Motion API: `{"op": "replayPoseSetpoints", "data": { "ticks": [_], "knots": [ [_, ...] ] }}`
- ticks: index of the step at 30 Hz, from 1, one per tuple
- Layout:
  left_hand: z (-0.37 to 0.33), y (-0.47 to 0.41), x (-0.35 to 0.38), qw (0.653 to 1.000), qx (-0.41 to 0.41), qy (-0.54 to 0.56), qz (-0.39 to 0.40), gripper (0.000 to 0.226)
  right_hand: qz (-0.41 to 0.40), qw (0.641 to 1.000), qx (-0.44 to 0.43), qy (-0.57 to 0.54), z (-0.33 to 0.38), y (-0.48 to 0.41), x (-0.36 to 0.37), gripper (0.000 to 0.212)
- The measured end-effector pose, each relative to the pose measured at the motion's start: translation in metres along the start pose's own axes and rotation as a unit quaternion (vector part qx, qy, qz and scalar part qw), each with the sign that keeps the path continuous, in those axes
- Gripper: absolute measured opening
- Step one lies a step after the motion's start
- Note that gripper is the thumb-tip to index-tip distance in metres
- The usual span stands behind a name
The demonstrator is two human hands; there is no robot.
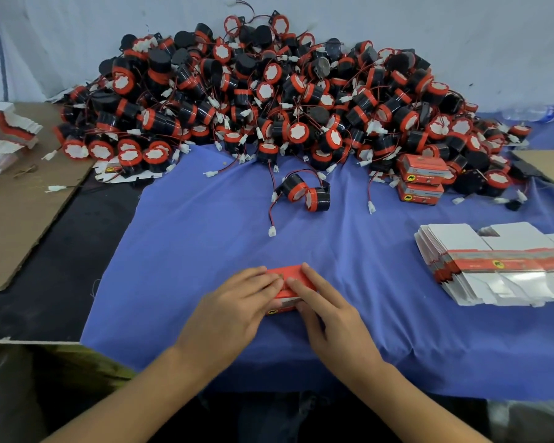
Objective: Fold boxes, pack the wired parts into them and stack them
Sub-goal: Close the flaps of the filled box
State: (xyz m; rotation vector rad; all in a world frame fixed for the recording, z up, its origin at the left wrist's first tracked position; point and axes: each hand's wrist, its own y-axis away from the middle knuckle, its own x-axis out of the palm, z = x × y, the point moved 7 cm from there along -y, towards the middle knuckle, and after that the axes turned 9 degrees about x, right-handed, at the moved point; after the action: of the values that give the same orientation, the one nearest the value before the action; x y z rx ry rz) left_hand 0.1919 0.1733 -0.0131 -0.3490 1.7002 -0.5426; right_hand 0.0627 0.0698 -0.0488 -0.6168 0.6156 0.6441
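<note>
Centrally, on the blue cloth [205,235]: one small red box [288,272], which sat under both hands. The left hand [237,302] and right hand [327,311] lay flat-fingered on its top, pressing, fingertips nearly meeting. Behind stood a heap of black-and-red wired parts [269,91], with two loose parts [304,191] just before it. At right lay two stacked closed boxes [421,180] and flat box blanks [493,266].

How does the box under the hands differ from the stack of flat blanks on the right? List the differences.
The box is folded into shape; the flat blanks lie unfolded. The box is one piece; the flat blanks form a fanned stack. The left hand and right hand press on the box; the flat blanks lie untouched. Both rest on the blue cloth and carry red print.
</note>
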Motion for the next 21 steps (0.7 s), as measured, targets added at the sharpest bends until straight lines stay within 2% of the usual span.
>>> {"op": "replayPoseSetpoints", "data": {
  "ticks": [4,9,11,13,14,16,18,20,21],
  "knots": [
    [-0.012,0.009,0.011,0.995,0.056,-0.084,-0.012,0.032,-0.009,1.000,0.001,-0.014,0.001,0.000,-0.002,0.045],
    [-0.015,0.020,0.021,0.985,0.085,-0.142,0.041,0.043,-0.030,0.999,-0.006,-0.012,0.004,0.000,-0.002,0.040],
    [-0.012,0.021,0.020,0.996,0.029,-0.082,0.024,0.042,-0.035,0.999,-0.004,-0.015,0.005,0.000,-0.002,0.038],
    [-0.001,0.020,0.019,0.991,-0.098,0.091,-0.030,0.038,-0.038,0.999,0.002,-0.033,0.004,-0.001,-0.001,0.039],
    [0.004,0.021,0.020,0.972,-0.160,0.165,-0.058,0.036,-0.044,0.998,0.007,-0.044,0.002,-0.002,-0.002,0.040],
    [0.013,0.024,0.024,0.929,-0.254,0.244,-0.112,0.037,-0.056,0.995,0.044,-0.072,-0.003,-0.007,-0.005,0.046],
    [0.019,0.025,0.031,0.868,-0.331,0.332,-0.164,0.040,-0.060,0.984,0.104,-0.128,-0.011,-0.011,-0.008,0.051],
    [0.020,0.022,0.037,0.815,-0.369,0.397,-0.205,0.040,-0.080,0.973,0.134,-0.170,-0.016,-0.012,-0.011,0.045],
    [0.018,0.019,0.040,0.805,-0.377,0.408,-0.210,0.037,-0.090,0.968,0.146,-0.183,-0.017,-0.012,-0.014,0.042]
  ]
}}
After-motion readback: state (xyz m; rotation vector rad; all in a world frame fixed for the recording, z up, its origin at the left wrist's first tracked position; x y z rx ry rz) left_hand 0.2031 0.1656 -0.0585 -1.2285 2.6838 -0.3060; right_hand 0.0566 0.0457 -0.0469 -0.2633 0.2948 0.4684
